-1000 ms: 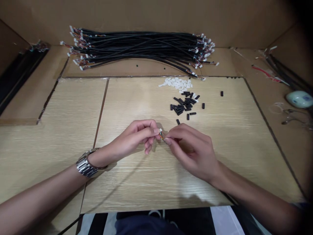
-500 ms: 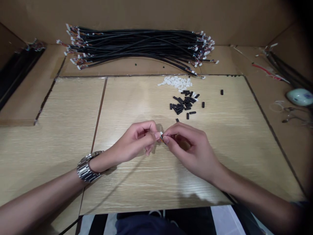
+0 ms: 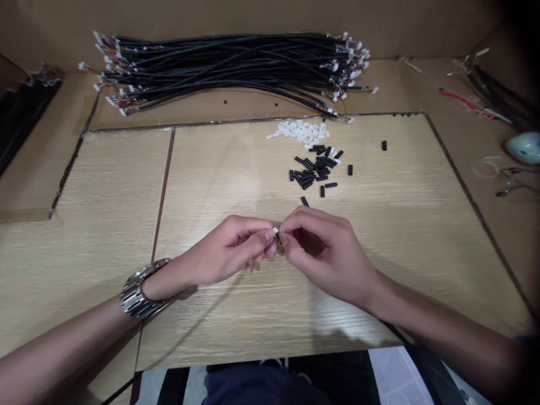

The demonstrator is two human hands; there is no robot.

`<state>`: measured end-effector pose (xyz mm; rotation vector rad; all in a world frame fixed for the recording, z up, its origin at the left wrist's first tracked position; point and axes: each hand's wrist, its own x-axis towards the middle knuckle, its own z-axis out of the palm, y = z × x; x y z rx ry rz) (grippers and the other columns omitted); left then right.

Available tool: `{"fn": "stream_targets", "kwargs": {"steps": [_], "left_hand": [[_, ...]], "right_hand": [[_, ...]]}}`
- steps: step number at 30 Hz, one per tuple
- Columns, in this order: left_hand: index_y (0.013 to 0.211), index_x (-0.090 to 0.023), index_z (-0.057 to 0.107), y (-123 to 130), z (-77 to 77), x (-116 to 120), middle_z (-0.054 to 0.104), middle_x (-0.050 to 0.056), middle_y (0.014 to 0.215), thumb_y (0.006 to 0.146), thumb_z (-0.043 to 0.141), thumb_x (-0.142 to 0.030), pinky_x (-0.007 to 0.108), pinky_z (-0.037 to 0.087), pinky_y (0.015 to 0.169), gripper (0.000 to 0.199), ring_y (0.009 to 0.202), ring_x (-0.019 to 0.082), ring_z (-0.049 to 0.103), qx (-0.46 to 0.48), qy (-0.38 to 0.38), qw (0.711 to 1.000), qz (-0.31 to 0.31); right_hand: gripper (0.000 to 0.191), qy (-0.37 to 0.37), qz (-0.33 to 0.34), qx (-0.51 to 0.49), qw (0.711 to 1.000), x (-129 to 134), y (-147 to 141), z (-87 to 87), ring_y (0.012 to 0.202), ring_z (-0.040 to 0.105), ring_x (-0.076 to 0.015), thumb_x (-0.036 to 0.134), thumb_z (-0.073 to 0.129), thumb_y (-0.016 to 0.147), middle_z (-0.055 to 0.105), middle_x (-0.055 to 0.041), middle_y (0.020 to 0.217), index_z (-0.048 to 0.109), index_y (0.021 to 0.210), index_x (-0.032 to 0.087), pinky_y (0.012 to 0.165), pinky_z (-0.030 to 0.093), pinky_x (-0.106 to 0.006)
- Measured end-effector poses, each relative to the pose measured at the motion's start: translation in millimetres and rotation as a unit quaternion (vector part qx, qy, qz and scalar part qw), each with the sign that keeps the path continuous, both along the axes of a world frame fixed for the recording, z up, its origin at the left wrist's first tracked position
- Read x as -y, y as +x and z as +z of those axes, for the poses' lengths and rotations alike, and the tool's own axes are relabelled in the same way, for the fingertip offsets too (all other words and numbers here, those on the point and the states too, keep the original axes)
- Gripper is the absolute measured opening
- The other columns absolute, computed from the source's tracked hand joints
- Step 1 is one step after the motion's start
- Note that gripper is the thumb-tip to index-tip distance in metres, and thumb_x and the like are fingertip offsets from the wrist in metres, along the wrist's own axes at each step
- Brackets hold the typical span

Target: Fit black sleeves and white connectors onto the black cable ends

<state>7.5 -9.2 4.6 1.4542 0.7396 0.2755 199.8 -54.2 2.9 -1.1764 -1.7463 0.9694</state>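
My left hand (image 3: 236, 247), with a metal watch (image 3: 143, 289) on its wrist, pinches a small white connector (image 3: 275, 230) between thumb and forefinger. Thin coloured wires (image 3: 278, 240) run down from the connector between the two hands. My right hand (image 3: 331, 247) has its thumb and forefinger pressed together right beside the connector, at the wires. Its fingertips hide exactly which wire or wires they grip. Just beyond the right hand lie loose short black tubes (image 3: 304, 201), with a larger group of black tubes (image 3: 323, 171) farther back.
Small white connector housings (image 3: 301, 130) lie heaped behind the tubes. A large bundle of black cables (image 3: 228, 62) with white-ended wires spans the cardboard (image 3: 202, 107) at the back. More cables lie at the left (image 3: 29, 107) and right (image 3: 498, 90). A pale green rounded object (image 3: 523, 148) sits far right.
The camera view has tilted slightly, so the background sits higher. My left fingers have curled in closer beneath the connector. Both hands stay together at the connector and wires.
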Motion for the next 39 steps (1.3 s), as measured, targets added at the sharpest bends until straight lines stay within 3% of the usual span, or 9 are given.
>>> {"fn": "stream_targets", "kwargs": {"steps": [5,13,39], "left_hand": [[0.071,-0.015,0.055,1.1,0.6,1.4,0.049,-0.002,0.060,0.102,0.040,-0.036,0.018,0.044,0.049,0.041,0.052,0.009,0.050,-0.007,0.014,1.000,0.010],[0.069,-0.016,0.053,2.3,-1.1,3.8,0.047,-0.003,0.059,0.102,0.041,-0.037,0.020,0.040,0.052,0.042,0.054,0.009,0.047,-0.001,0.008,1.000,0.020],[0.069,-0.015,0.054,4.0,-4.7,5.7,0.048,-0.003,0.061,0.101,0.044,-0.033,0.018,0.040,0.054,0.038,0.056,0.008,0.046,0.039,-0.020,0.998,0.054]], "right_hand": [[0.019,-0.014,0.030,0.010,0.999,-1.2,1.0,0.0,0.060,0.048,-0.0099,0.006,0.053,0.082,0.054,0.0025,0.065,0.060,0.068,0.017,0.057,0.037,-0.024],[0.020,-0.013,0.025,-0.030,0.999,-2.1,1.5,-4.7,0.059,0.048,-0.0096,0.004,0.055,0.077,0.054,0.0029,0.065,0.055,0.062,0.017,0.055,0.036,-0.024],[0.019,-0.001,0.013,-0.013,1.000,-0.3,1.2,-2.5,0.059,0.048,-0.0089,0.002,0.054,0.077,0.056,0.0011,0.063,0.062,0.064,0.014,0.054,0.035,-0.024]]}}
